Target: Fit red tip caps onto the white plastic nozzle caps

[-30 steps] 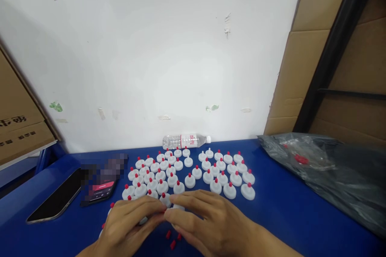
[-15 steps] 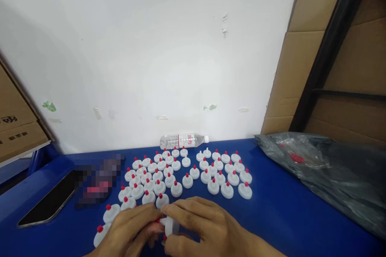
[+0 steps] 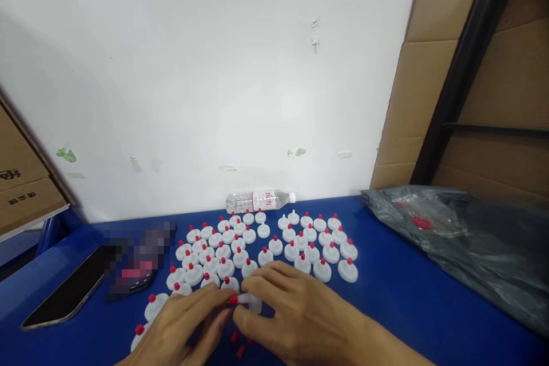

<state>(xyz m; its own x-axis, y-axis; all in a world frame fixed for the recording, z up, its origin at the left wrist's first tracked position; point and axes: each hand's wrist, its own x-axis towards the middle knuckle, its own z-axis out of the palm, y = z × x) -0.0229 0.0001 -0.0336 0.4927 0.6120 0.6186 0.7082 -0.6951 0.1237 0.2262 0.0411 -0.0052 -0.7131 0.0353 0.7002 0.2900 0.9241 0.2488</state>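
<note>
Between my two hands a white plastic nozzle cap (image 3: 254,302) lies on its side, its spout pointing left. My right hand (image 3: 295,311) grips its wide end between thumb and fingers. At the spout's end sits a small red tip cap (image 3: 233,300), pinched by my left hand (image 3: 184,320); whether it is fully seated I cannot tell. Below the hands, a few loose red tip caps (image 3: 241,351) lie on the blue table. Just beyond stand rows of white nozzle caps (image 3: 322,270), most with red tips; a few spouts at the back are bare.
A clear water bottle (image 3: 259,201) lies against the wall. To the left are a phone (image 3: 64,289) and a dark, partly blurred item (image 3: 143,257). On the right, a grey plastic sheet (image 3: 484,257) carries a clear bag of red pieces (image 3: 422,222). Cardboard (image 3: 422,86) stands behind it.
The red tip cap, partly hidden before, now shows at the spout's end. My right hand has shifted slightly up and right, uncovering loose red tips on the table.
</note>
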